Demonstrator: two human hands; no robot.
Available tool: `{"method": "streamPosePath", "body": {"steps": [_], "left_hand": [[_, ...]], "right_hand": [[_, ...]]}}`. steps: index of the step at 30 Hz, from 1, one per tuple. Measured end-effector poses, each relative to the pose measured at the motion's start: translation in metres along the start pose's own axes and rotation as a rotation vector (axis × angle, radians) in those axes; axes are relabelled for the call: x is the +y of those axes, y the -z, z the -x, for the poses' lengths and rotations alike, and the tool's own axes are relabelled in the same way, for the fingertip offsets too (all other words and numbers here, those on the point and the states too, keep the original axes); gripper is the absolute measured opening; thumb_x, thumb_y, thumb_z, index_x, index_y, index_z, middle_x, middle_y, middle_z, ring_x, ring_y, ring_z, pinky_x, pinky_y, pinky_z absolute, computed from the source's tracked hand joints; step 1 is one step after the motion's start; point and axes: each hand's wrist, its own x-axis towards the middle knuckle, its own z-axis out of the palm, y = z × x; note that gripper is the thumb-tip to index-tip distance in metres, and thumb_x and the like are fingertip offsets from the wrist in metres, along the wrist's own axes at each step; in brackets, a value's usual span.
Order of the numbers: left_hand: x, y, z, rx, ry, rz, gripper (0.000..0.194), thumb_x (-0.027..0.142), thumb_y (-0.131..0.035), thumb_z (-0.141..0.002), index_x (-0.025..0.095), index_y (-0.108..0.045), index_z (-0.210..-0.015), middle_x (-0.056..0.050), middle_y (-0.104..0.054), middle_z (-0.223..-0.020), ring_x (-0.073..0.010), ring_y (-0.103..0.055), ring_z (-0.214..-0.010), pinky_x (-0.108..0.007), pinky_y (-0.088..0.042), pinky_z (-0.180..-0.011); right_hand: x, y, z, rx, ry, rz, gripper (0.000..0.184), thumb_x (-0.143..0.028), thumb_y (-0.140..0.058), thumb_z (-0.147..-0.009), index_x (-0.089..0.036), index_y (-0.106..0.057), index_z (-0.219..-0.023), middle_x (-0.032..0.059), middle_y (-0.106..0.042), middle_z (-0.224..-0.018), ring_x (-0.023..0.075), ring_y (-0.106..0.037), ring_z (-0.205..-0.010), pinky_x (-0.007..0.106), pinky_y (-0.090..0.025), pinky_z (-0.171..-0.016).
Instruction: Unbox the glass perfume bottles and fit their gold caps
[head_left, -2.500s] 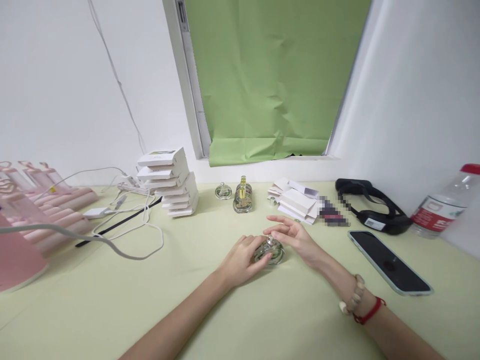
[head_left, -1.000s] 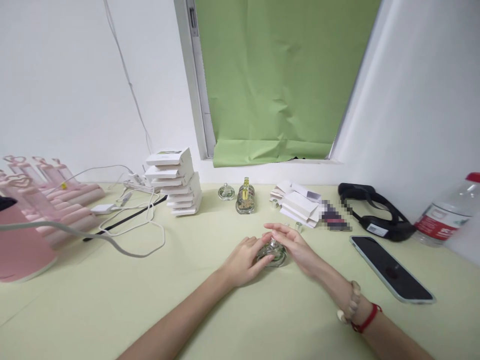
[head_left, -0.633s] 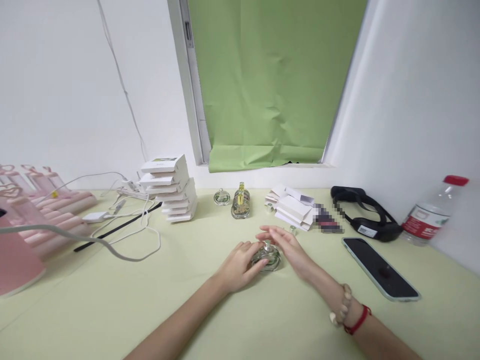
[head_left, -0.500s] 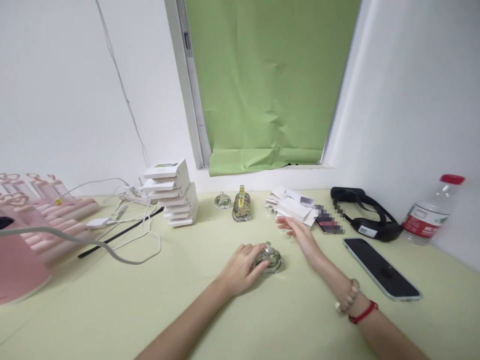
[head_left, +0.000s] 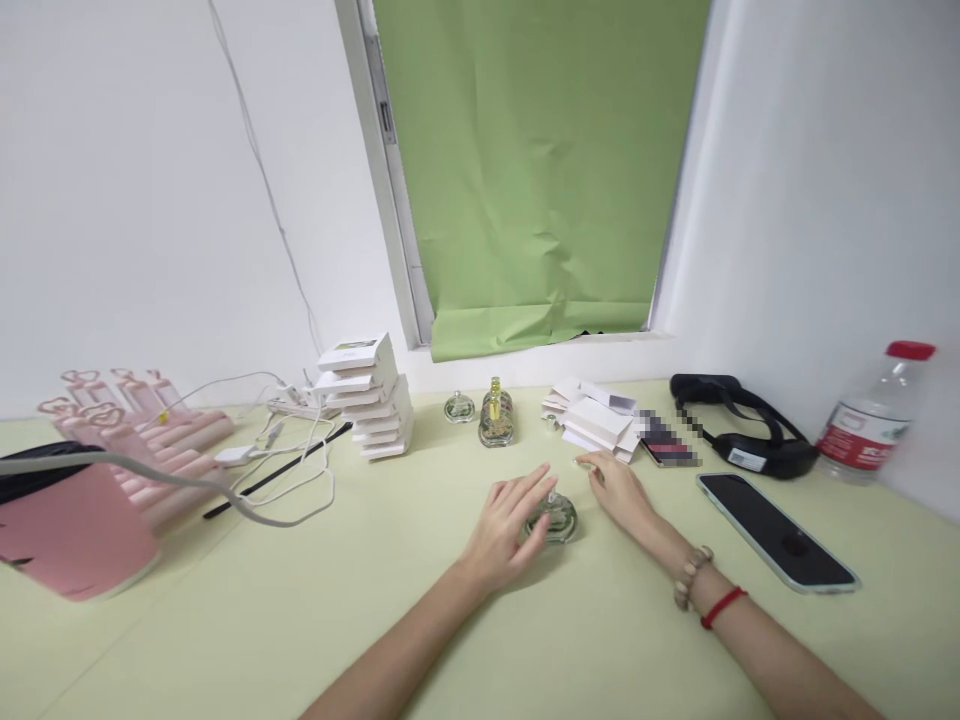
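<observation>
A squat, clear glass perfume bottle (head_left: 559, 521) with a green pattern stands on the table in front of me. My left hand (head_left: 504, 532) is beside it on the left. Its fingers are stretched out and the thumb apart, partly covering the bottle and its neck. To the right and farther back, my right hand (head_left: 621, 492) rests low over the table. Its fingertips are drawn together at a tiny pale piece too small to name. Just beyond lie folded white cartons (head_left: 596, 420) and a small silvery cap (head_left: 551, 424).
More perfume bottles (head_left: 496, 425) stand at the back, left of the cartons. Stacked white boxes (head_left: 379, 405), cables (head_left: 300, 470) and a pink bin (head_left: 79, 530) are leftward. A phone (head_left: 776, 532), black headset (head_left: 750, 430) and water bottle (head_left: 862, 425) occupy the right.
My left hand's fingers have lifted and spread away from the perfume bottle. My right hand has come down, its fingertips closing at the tiny piece. The view has shifted slightly left.
</observation>
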Motion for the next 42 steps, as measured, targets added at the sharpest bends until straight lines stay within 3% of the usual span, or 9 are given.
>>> {"method": "streamPosePath", "body": {"steps": [2, 5, 7, 10, 13, 18, 26, 37, 42], "left_hand": [[0.001, -0.001, 0.000, -0.018, 0.013, 0.005, 0.050, 0.025, -0.038, -0.088, 0.022, -0.019, -0.135, -0.011, -0.039, -0.136, -0.0192, -0.041, -0.119, -0.035, -0.033, -0.094], [0.001, -0.003, 0.000, -0.015, 0.155, 0.034, 0.057, 0.033, -0.042, -0.086, 0.020, -0.016, -0.135, -0.012, -0.041, -0.133, -0.0197, -0.047, -0.110, -0.036, -0.035, -0.092], [0.000, -0.003, -0.001, -0.038, 0.259, 0.063, 0.054, 0.039, -0.043, -0.085, 0.020, -0.022, -0.131, -0.011, -0.044, -0.128, -0.0187, -0.050, -0.103, -0.036, -0.036, -0.090], [-0.001, -0.003, -0.004, -0.111, 0.294, 0.104, 0.036, 0.041, -0.041, -0.086, 0.021, -0.039, -0.116, -0.006, -0.051, -0.117, -0.0172, -0.050, -0.100, -0.034, -0.036, -0.088], [-0.001, -0.003, -0.006, -0.181, 0.263, 0.091, 0.027, 0.042, -0.037, -0.088, 0.021, -0.047, -0.101, -0.003, -0.054, -0.103, -0.0162, -0.050, -0.093, -0.032, -0.036, -0.085], [-0.001, -0.005, -0.005, -0.218, 0.252, 0.065, 0.030, 0.044, -0.032, -0.089, 0.020, -0.046, -0.100, -0.003, -0.053, -0.095, -0.0159, -0.049, -0.087, -0.032, -0.036, -0.083], [-0.001, -0.003, -0.006, -0.231, 0.247, 0.092, 0.028, 0.042, -0.031, -0.089, 0.021, -0.045, -0.100, -0.003, -0.055, -0.099, -0.0164, -0.050, -0.091, -0.033, -0.035, -0.083], [-0.002, -0.006, -0.004, -0.224, 0.244, 0.087, 0.037, 0.043, -0.032, -0.089, 0.021, -0.042, -0.117, -0.007, -0.055, -0.108, -0.0188, -0.050, -0.099, -0.035, -0.035, -0.087], [-0.002, -0.005, -0.004, -0.240, 0.244, 0.076, 0.037, 0.044, -0.032, -0.089, 0.021, -0.042, -0.116, -0.007, -0.055, -0.107, -0.0192, -0.050, -0.099, -0.035, -0.035, -0.087]], "right_hand": [[-0.005, 0.001, -0.001, 0.058, -0.003, -0.101, 0.029, -0.013, -0.043, -0.076, -0.015, -0.063, -0.097, 0.0104, -0.064, -0.099, 0.0214, -0.059, -0.090, 0.038, -0.044, -0.084], [-0.025, 0.008, -0.005, 0.174, -0.114, -0.342, 0.024, -0.029, -0.058, -0.072, -0.016, -0.063, -0.092, 0.0083, -0.066, -0.089, 0.0205, -0.060, -0.073, 0.039, -0.048, -0.074], [-0.044, 0.014, -0.006, 0.189, -0.212, -0.557, 0.030, -0.036, -0.064, -0.069, -0.017, -0.063, -0.092, 0.0075, -0.067, -0.087, 0.0198, -0.062, -0.070, 0.037, -0.049, -0.070], [-0.068, 0.019, -0.003, 0.146, -0.165, -0.772, 0.032, -0.039, -0.066, -0.069, -0.019, -0.065, -0.094, 0.0065, -0.067, -0.091, 0.0184, -0.063, -0.073, 0.036, -0.050, -0.073], [-0.081, 0.018, 0.002, 0.086, -0.055, -0.800, 0.026, -0.037, -0.065, -0.071, -0.022, -0.068, -0.093, 0.0055, -0.067, -0.097, 0.0190, -0.062, -0.083, 0.036, -0.050, -0.078], [-0.084, 0.016, 0.009, -0.039, 0.038, -0.749, 0.018, -0.036, -0.061, -0.075, -0.023, -0.071, -0.083, 0.0057, -0.069, -0.094, 0.0212, -0.061, -0.092, 0.038, -0.047, -0.085], [-0.085, 0.019, 0.011, -0.094, -0.035, -0.842, 0.034, -0.044, -0.047, -0.083, -0.021, -0.072, -0.081, 0.0054, -0.070, -0.089, 0.0213, -0.061, -0.092, 0.036, -0.043, -0.086], [-0.083, 0.014, 0.011, -0.140, -0.112, -0.872, 0.033, -0.043, -0.049, -0.079, -0.020, -0.072, -0.077, 0.0049, -0.070, -0.080, 0.0211, -0.060, -0.086, 0.034, -0.041, -0.082], [-0.079, 0.008, 0.011, -0.196, -0.178, -1.056, 0.030, -0.040, -0.051, -0.080, -0.019, -0.071, -0.074, 0.0046, -0.069, -0.081, 0.0195, -0.060, -0.084, 0.033, -0.040, -0.084]]}}
